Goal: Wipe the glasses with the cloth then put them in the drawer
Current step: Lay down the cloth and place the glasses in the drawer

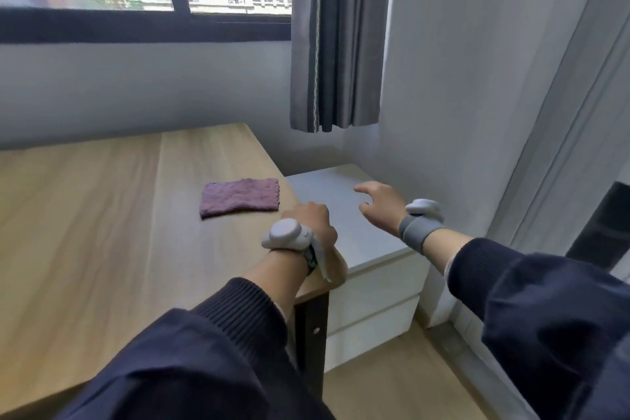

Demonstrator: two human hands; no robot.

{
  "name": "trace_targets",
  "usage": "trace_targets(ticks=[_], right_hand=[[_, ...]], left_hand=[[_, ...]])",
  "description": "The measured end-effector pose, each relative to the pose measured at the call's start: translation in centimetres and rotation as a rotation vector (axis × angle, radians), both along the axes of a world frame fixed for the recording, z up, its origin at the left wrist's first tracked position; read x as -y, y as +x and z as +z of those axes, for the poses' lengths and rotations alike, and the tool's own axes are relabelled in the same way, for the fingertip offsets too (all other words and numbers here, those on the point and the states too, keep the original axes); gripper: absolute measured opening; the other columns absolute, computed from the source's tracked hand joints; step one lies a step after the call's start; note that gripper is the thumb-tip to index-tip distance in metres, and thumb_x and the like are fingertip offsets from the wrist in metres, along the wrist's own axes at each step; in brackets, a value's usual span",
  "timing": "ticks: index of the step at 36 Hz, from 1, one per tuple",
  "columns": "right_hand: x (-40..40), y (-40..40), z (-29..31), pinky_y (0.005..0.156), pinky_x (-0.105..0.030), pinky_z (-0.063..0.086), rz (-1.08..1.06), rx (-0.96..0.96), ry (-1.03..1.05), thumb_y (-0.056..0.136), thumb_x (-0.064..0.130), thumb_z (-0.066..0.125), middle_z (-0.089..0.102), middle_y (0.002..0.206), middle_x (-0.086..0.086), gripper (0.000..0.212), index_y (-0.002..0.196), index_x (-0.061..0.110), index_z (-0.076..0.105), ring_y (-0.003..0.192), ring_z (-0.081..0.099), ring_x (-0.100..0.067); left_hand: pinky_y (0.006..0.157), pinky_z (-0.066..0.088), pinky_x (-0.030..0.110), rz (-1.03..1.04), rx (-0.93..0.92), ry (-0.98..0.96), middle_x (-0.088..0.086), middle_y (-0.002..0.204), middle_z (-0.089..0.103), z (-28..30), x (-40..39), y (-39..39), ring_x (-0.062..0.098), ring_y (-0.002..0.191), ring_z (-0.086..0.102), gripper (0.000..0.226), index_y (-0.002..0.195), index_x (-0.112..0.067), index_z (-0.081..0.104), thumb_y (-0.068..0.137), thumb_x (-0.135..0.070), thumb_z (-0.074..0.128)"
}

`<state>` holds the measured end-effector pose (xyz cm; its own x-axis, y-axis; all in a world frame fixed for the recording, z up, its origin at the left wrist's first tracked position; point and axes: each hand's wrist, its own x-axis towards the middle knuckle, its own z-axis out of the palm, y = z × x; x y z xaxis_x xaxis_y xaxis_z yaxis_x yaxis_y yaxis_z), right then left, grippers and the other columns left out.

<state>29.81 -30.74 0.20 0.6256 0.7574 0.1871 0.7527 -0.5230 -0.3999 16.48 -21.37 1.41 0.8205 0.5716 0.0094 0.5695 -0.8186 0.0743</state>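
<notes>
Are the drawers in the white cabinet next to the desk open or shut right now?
Shut. Both drawer fronts on the white cabinet sit flush, with only thin seams between them and nothing pulled out.

Navy sleeves [211,351] (ribbed cuffs), grey wristbands [414,230]

No words or numbers to read

No letters, labels, brand names, numbers or signs can be read anywhere in the head view.
</notes>
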Motion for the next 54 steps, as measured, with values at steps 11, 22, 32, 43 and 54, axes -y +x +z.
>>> trace_targets(ticks=[11,22,32,43,54], right_hand=[[-10.5,-7.0,0.5,0.107,-0.03,0.034,0.192,0.077,-0.016,0.093,0.018,0.048,0.05,0.142,-0.006,0.043,0.136,0.013,0.052,0.13,0.045,-0.023],[-20.0,-12.3,-1.9,0.105,-0.032,0.036,0.292,0.069,-0.013,0.093,0.019,0.046,0.042,0.146,-0.005,0.044,0.136,0.012,0.048,0.13,0.042,-0.024],[-27.4,-13.8,-4.8,0.094,-0.036,0.038,0.381,0.185,0.034,0.097,0.024,0.038,0.057,0.116,-0.009,0.028,0.111,0.01,0.058,0.108,0.052,-0.028],[-30.0,-13.8,-3.9,0.112,-0.028,0.013,0.475,0.163,-0.09,0.101,0.021,0.032,0.037,0.147,-0.012,0.041,0.137,0.008,0.045,0.137,0.03,-0.025],[-32.7,-13.9,-3.6,0.112,-0.022,0.014,0.618,0.123,-0.118,0.1,0.017,0.034,0.026,0.156,-0.002,0.047,0.146,0.014,0.035,0.144,0.021,-0.016]], left_hand=[[0.085,0.04,0.036,0.2,0.217,0.107,0.009,0.128,0.052,-1.3,-9.1,-7.0,0.027,0.114,0.05,0.035,0.123,-0.011,0.049,0.094,-0.028,0.038],[0.109,0.024,0.035,0.34,0.264,0.129,0.004,0.156,0.022,-4.6,-18.4,-13.8,0.022,0.14,0.026,0.048,0.145,-0.018,0.031,0.099,-0.03,0.037],[0.108,0.025,0.038,0.453,0.334,0.113,0.008,0.152,0.029,-5.7,-24.8,-14.4,0.026,0.136,0.03,0.05,0.146,-0.015,0.03,0.097,-0.027,0.036],[0.107,0.025,0.038,0.486,0.34,0.161,0.01,0.148,0.034,-5.8,-27.6,-13.4,0.026,0.135,0.031,0.049,0.144,-0.015,0.033,0.097,-0.027,0.037],[0.115,0.018,0.041,0.559,0.384,0.126,0.009,0.155,0.025,-5.8,-28.9,-14.1,0.024,0.142,0.022,0.05,0.146,-0.015,0.029,0.098,-0.027,0.035]])
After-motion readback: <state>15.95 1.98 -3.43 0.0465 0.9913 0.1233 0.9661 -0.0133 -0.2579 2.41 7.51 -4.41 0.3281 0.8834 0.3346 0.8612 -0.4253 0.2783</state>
